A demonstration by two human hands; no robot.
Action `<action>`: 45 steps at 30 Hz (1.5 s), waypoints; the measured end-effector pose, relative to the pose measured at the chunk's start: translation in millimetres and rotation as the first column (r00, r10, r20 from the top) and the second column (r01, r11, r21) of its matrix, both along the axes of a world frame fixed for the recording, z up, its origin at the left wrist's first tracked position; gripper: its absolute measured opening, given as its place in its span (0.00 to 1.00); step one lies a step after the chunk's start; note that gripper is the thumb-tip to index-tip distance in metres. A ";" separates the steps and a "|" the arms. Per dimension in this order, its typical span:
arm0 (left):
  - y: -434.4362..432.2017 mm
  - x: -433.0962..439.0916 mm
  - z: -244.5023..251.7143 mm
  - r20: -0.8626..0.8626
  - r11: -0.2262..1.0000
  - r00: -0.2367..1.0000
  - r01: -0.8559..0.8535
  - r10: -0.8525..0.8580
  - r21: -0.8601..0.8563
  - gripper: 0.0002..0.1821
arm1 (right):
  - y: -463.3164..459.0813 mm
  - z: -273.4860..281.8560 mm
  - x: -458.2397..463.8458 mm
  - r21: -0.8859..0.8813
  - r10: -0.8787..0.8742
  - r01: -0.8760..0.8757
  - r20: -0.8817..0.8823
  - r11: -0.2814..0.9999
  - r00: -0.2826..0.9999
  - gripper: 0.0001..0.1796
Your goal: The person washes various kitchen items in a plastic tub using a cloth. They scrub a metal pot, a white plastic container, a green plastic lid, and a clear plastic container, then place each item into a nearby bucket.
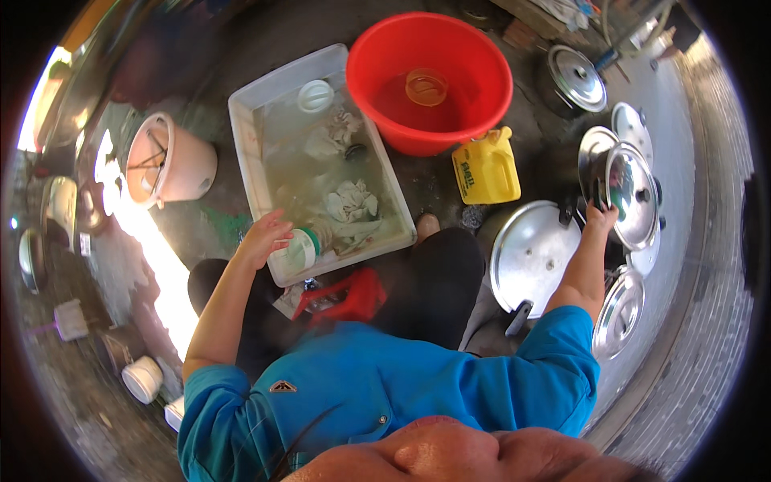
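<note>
My left hand [267, 239] is over the near left edge of a white rectangular tub [241, 129], fingers apart, beside a clear container with a green rim [301, 248]. Cloudy water, wet cloths [352, 200] and a round white lid [315, 96] lie in the tub. Out to the right, my right hand [602, 215] grips the near edge of a shiny metal pot lid [632, 196], which stands tilted among other lids and pots. A large metal lid [533, 259] with dark handles lies just left of my right forearm.
A red basin [385, 135] with a little liquid and a floating round item stands beyond the tub, next to a yellow jug [486, 169]. To the left is a pale bucket [193, 162]. A lidded pot [576, 81] stands at the upper right, another lid [619, 313] at the lower right.
</note>
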State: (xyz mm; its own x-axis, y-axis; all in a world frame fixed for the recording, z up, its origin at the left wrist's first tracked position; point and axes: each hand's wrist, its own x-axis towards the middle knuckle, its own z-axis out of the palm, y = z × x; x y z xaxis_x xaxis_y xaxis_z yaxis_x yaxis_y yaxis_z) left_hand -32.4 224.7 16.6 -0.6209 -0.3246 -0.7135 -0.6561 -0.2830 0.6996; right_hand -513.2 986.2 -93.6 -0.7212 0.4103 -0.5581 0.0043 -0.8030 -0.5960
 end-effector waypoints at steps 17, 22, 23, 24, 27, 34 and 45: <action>-22.5 -0.9 -19.4 -0.079 0.998 0.996 0.046 -0.044 0.032 0.35 | -63.2 65.4 56.4 0.391 0.044 -0.048 0.020 0.919 0.999 0.34; -57.5 18.4 10.9 -0.116 0.999 0.992 -0.045 0.043 -0.014 0.32 | -192.6 94.1 79.8 0.562 -0.138 0.008 0.191 0.827 0.972 0.25; -65.1 14.2 17.5 -0.151 0.998 0.987 -0.065 0.060 -0.024 0.32 | -211.9 106.3 79.5 0.563 -0.017 -0.062 0.133 0.824 0.991 0.25; -74.7 10.0 24.3 -0.190 0.996 0.979 -0.087 0.079 -0.034 0.31 | -232.0 117.3 80.4 0.566 0.109 -0.131 0.072 0.814 0.991 0.25; -104.6 5.6 39.2 -0.365 0.961 0.889 -0.254 0.278 0.111 0.27 | -357.6 160.5 103.3 0.797 0.488 -0.263 -0.045 0.543 0.872 0.20; -150.0 23.5 21.0 -0.311 0.704 0.638 -0.573 0.704 0.419 0.17 | -619.8 84.2 249.2 0.762 0.767 -0.091 0.630 -0.641 -0.123 0.19; -162.2 0.2 22.3 -0.384 0.897 0.818 -0.435 0.430 0.076 0.21 | -696.4 -130.5 396.4 0.341 0.461 -0.374 0.835 -0.863 -0.302 0.24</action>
